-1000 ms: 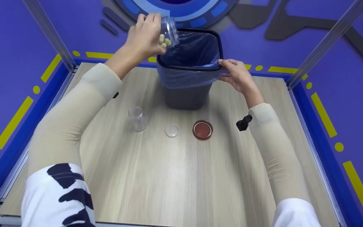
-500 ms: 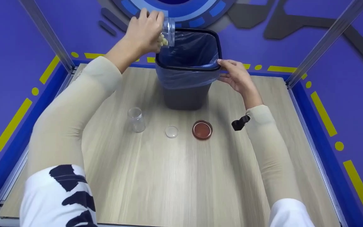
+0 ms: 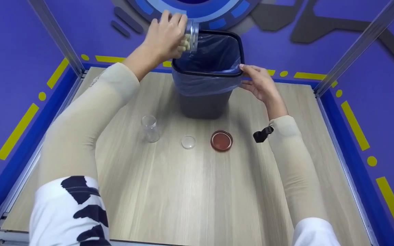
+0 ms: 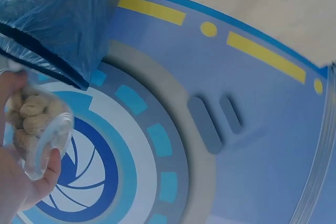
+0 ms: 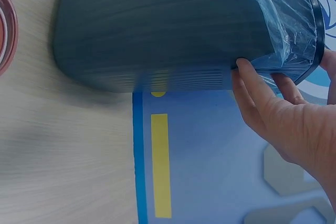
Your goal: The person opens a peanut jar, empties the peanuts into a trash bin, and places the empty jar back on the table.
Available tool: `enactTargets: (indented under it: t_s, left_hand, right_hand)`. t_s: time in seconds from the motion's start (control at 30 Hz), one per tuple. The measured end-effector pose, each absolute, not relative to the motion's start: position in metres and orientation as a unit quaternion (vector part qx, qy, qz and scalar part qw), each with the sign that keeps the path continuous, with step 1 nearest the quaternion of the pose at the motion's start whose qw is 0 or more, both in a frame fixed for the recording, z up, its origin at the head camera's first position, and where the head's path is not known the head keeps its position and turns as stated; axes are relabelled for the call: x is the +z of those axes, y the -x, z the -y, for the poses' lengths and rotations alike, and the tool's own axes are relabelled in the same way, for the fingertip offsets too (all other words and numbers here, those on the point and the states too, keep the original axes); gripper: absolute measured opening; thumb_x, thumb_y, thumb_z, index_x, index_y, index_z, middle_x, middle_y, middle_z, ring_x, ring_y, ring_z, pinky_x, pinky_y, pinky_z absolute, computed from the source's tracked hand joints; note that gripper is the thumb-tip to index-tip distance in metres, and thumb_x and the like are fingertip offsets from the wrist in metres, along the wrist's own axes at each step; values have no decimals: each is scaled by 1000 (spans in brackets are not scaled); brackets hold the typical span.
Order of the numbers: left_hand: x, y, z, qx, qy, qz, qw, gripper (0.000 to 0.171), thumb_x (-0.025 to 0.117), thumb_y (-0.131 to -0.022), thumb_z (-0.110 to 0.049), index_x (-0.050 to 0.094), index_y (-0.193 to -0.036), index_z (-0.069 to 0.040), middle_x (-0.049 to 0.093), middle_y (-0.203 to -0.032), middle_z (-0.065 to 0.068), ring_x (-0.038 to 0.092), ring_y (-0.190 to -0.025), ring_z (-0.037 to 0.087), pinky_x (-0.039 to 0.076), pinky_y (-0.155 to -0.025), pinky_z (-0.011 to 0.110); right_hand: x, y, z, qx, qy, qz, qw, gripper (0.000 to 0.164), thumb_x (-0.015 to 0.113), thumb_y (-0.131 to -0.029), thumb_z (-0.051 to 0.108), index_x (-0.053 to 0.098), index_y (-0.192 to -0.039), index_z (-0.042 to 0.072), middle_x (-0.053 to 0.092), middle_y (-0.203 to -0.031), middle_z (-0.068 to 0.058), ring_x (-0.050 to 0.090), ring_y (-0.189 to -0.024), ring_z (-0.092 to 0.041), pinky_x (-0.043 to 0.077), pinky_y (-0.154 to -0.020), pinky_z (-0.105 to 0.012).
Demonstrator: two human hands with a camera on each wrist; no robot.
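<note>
My left hand [image 3: 165,37] holds a clear jar [image 3: 193,34] on its side at the left rim of a dark trash bin [image 3: 204,106], with the mouth turned right over the opening. Pale, rounded, nut-like lumps [image 4: 35,115] lie inside the jar in the left wrist view. A translucent blue liner bag [image 3: 205,85] is folded over the bin's black rim. At the bin's right front corner, my right hand [image 3: 259,81] grips the rim, thumb on top. Its fingers [image 5: 260,90] lie against the bin's side and the bag in the right wrist view.
On the wooden table [image 3: 183,191], a clear empty-looking jar [image 3: 150,129] stands left of a small clear disc [image 3: 188,142] and a reddish-brown lid [image 3: 222,141]. Blue panels [image 3: 279,54] enclose the back and sides; the bin stands near the back one.
My left hand has shifted slightly right with the jar, tilting its mouth further over the bin, and the lumps sit nearer the mouth. The right hand keeps its place on the rim.
</note>
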State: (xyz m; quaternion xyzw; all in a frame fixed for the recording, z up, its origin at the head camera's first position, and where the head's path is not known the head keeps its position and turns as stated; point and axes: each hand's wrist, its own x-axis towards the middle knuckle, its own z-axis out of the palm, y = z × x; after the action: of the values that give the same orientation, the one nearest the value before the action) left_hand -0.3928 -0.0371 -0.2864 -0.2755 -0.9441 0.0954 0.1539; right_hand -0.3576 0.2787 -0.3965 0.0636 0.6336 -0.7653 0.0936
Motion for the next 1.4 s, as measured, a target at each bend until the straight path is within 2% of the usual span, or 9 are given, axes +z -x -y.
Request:
enactTargets:
  t_s: [0.17, 0.43, 0.7, 0.87, 0.97, 1.17, 1.27, 1.4]
  left_hand:
    - [-288, 391, 38, 105, 284, 937, 175, 86, 74, -91, -27, 25, -155, 3, 40, -151, 23, 38, -138, 45, 46, -102, 62]
    - [-288, 391, 36, 167, 298, 914, 219, 76, 70, -94, -24, 29, -152, 4, 43, -148, 24, 40, -137, 45, 48, -102, 59]
    - [-294, 394, 31, 156, 293, 922, 197, 88, 77, -91, -27, 25, -155, 5, 41, -151, 25, 38, -140, 46, 45, -105, 59]
    - [-293, 393, 27, 151, 311, 911, 224, 82, 76, -91, -25, 30, -151, 5, 45, -146, 24, 42, -136, 46, 49, -101, 59]
    - [-293, 394, 25, 163, 318, 901, 245, 74, 71, -94, -23, 32, -150, 5, 46, -144, 24, 44, -134, 45, 49, -100, 58]
    - [-302, 399, 23, 190, 338, 888, 248, 73, 70, -96, -26, 33, -150, 6, 46, -145, 25, 44, -134, 45, 50, -100, 58]
    - [-308, 402, 26, 199, 346, 880, 257, 69, 70, -93, -18, 36, -149, 6, 47, -145, 24, 46, -134, 44, 51, -98, 57]
    - [-312, 403, 33, 225, 355, 867, 269, 64, 65, -97, -16, 36, -149, 7, 47, -146, 24, 47, -134, 43, 51, -99, 55]
  right_hand:
    - [-398, 356, -277, -764, -66, -635, 95, 47, 71, -96, 27, 57, -132, 0, 58, -126, -14, 65, -112, -28, 53, -100, -38]
    - [-395, 359, -276, -765, -51, -635, 95, 51, 71, -96, 28, 55, -135, 0, 58, -125, -14, 64, -114, -28, 48, -106, -43]
    - [-399, 358, -276, -767, -55, -631, 103, 48, 71, -96, 27, 55, -133, 0, 57, -126, -14, 62, -117, -29, 47, -107, -44]
    - [-399, 357, -278, -768, -59, -630, 98, 49, 70, -97, 26, 55, -135, -1, 57, -127, -14, 63, -117, -30, 47, -107, -43]
    - [-399, 357, -280, -769, -65, -628, 97, 49, 70, -97, 26, 55, -135, 0, 58, -126, -14, 64, -114, -29, 48, -106, -43]
    - [-398, 359, -283, -768, -66, -631, 87, 46, 71, -96, 26, 57, -131, 0, 59, -123, -14, 66, -108, -27, 53, -100, -40]
    - [-399, 360, -282, -769, -63, -630, 91, 44, 71, -96, 25, 58, -130, -1, 60, -119, -13, 67, -104, -26, 55, -95, -37]
    - [-402, 359, -278, -770, -61, -628, 97, 41, 69, -98, 24, 58, -128, -1, 60, -117, -13, 68, -102, -26, 58, -89, -34]
